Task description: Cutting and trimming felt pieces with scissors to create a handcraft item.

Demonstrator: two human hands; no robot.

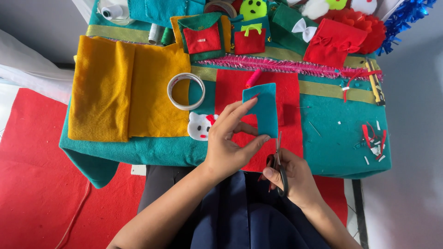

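- The left hand (229, 140) pinches a small teal felt piece (263, 108) between thumb and fingertips and lifts it clear of the table, apparently so that its lower edge hangs free where blades can reach it.
- The felt piece stands upright just above the left thumb, with a notch already open in its bottom edge; its upper part covers some of the red felt sheet (288, 92) beyond the hands.
- The right hand (293, 177) is closed around the dark handles of a pair of scissors (278, 159), whose blades point up and away from the body, the tip reaching the lower right corner of the felt piece. Whether the blades are parted is too fine to tell.
- Both forearms come in from the lap, the left crossing diagonally from the person's left, wrist bent back, fingers spread in a fan; the right wrist is low and near the table edge.
- To the left of the left hand lie a white cat-face cut-out (199, 125) and a roll of tape (185, 91), close by; further left is folded yellow felt (124, 87).
- Beyond the hands a pink thread spool (253, 78) rests on the red sheet, and a pink fringed trim (277, 65) runs across.
- Well to the right of the right hand lie red and white scraps (374, 140) on the teal cloth (332, 138).
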